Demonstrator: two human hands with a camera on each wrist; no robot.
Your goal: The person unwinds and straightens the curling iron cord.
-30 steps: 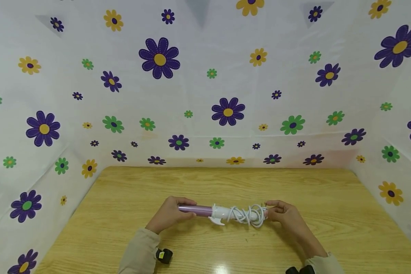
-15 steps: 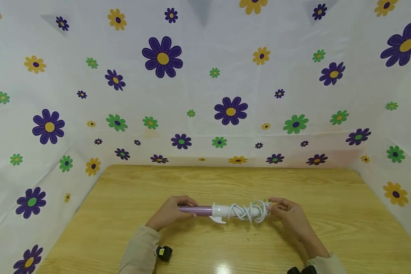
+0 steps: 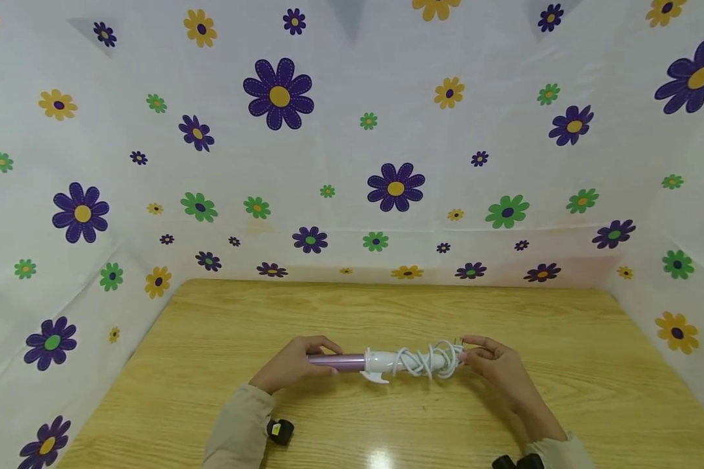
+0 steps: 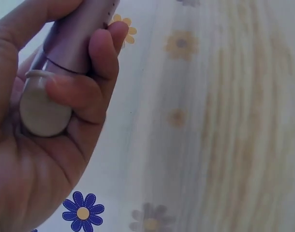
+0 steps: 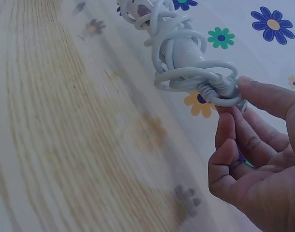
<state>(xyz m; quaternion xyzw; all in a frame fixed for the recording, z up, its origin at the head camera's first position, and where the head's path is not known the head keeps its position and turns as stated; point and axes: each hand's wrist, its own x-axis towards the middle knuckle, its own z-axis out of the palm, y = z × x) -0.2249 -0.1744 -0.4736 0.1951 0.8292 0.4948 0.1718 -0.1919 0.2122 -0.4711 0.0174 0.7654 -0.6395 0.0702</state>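
Gripping the curling iron (image 3: 381,360) by its purple barrel (image 3: 347,362) with the left hand (image 3: 293,363) — pinching its cord-wrapped end (image 5: 208,92) with the right hand (image 3: 498,374).

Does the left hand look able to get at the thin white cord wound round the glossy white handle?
Probably not without shifting: the left hand holds the shiny purple barrel, while the white cord winds round the glossy white handle, nearer the right hand. Nothing seems to block its way.
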